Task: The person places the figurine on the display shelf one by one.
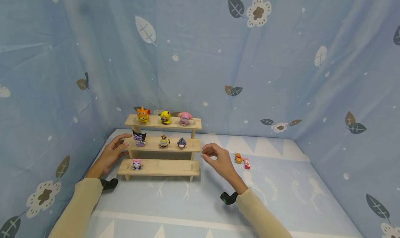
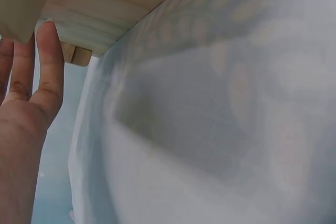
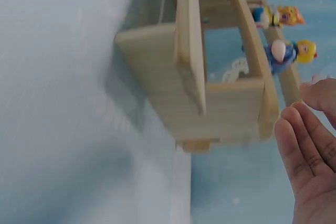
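Note:
A three-tier wooden display shelf (image 1: 175, 166) stands between the hands. The left hand (image 1: 110, 157) is at the left end of the middle tier, fingertips near a black-hooded purple figurine (image 1: 139, 139); contact is unclear. Just off that tier's right end is the right hand (image 1: 221, 162), its bent fingers and thumb holding nothing. The middle tier also bears a yellow-green figurine (image 1: 164, 142) and a small blue-grey one (image 1: 182, 143). On top sit an orange figurine (image 1: 143, 115), a yellow-haired one (image 1: 165, 117) and a pink one (image 1: 185, 118). A pink-hatted figurine (image 1: 136, 164) occupies the bottom tier's left.
Right of the right hand, a yellow bear figurine (image 1: 238, 158) and a pink-red figurine (image 1: 246, 163) lie on the pale blue patterned cloth (image 1: 281, 182). Blue printed curtains (image 1: 200, 57) enclose the back and sides, close behind the shelf.

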`<state>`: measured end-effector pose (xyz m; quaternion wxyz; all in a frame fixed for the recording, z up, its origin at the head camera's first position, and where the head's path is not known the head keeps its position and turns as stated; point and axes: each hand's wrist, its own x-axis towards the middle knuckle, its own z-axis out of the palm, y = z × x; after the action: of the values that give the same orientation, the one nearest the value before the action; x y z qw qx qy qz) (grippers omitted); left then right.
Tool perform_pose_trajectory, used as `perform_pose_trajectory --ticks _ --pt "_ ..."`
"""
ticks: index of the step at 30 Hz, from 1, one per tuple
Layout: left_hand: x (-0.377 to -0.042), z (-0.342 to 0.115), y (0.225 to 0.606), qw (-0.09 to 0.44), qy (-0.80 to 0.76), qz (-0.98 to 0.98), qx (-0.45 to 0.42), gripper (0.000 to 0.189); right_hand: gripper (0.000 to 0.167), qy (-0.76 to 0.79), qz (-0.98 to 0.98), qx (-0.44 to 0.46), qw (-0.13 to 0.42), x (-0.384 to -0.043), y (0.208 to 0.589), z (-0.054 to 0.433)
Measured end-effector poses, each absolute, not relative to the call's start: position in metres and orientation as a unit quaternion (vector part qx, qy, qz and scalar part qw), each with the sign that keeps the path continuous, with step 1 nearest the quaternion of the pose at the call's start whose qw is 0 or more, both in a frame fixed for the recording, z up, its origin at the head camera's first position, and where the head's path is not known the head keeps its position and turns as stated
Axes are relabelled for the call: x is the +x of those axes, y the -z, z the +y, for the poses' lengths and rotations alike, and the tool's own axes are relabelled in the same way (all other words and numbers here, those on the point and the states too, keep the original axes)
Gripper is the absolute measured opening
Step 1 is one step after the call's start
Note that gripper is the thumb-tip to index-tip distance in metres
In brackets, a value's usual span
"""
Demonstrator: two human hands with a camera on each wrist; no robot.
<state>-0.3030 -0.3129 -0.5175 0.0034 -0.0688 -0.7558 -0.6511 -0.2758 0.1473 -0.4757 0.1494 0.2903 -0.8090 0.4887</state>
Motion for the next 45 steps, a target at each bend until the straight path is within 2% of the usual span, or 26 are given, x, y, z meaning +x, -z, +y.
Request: perform_pose_trajectory --ticks 6,14,22,35,45 --pt "-0.302 -0.314 0.518 0.001 0.648 -0.758 -0.070 0.060 0.023 -0.486 -0.824 0.249 0.154 -0.276 0.486 0.174" --pt "-0.303 -0.314 0.515 0.011 0.649 -0.756 -0.078 0.053 0.024 -0.482 -0.825 0.231 0.187 -0.281 0.500 0.207" --pt "-0.302 -0.312 0.511 0.012 0.641 -0.764 -0.068 0.052 0.024 -0.415 -0.874 0.153 0.202 -0.287 0.506 0.238" --pt "-0.304 -0.312 0.512 0.020 0.625 -0.777 -0.065 0.056 0.029 -0.375 -0.905 0.097 0.173 -0.299 0.512 0.271" --pt "-0.309 -0.316 0.517 0.012 0.634 -0.770 -0.069 0.055 0.030 -0.379 -0.915 0.070 0.121 -0.308 0.519 0.283"
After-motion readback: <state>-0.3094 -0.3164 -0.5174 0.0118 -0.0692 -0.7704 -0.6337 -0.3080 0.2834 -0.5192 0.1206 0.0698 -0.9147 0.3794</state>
